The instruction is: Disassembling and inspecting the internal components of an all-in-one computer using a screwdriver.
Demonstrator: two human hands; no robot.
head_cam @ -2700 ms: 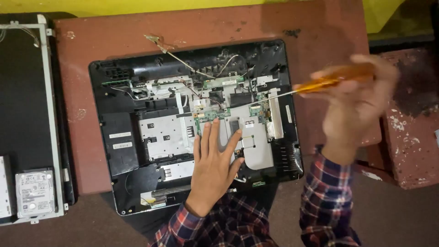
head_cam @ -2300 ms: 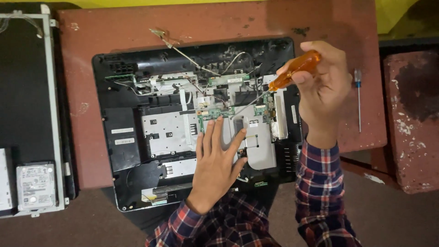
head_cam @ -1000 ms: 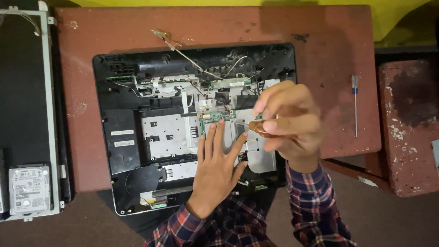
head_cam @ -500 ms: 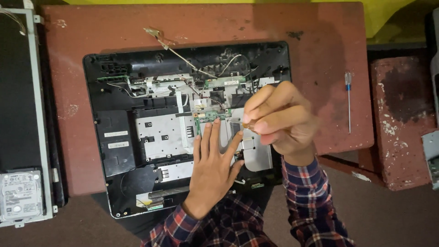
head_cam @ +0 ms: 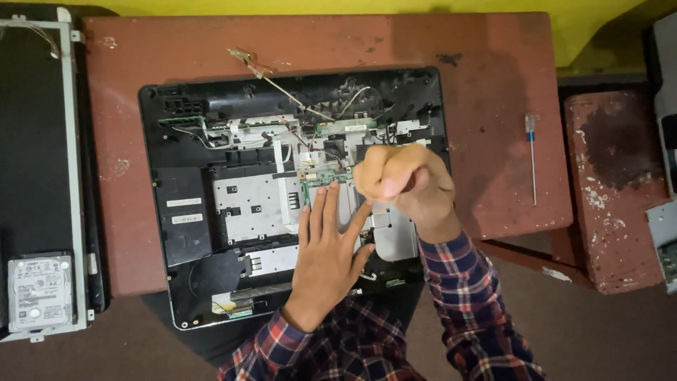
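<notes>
Bare red table (head_cam: 493,106) right of the opened computer (head_cam: 211,212), only a small screwdriver (head_cam: 532,159) there.

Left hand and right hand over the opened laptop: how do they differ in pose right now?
The left hand lies flat, fingers spread, palm down on the laptop's metal inner plate. The right hand is raised above the boards, fingers curled into a closed fist; anything held is hidden. Both come from plaid sleeves and sit over the laptop's right half.

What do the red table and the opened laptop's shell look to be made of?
The table looks like painted wood or board: matte red with chips and scuffs. The laptop shell seems to be matte black moulded plastic, while the plates inside look like bare dull grey metal.
</notes>
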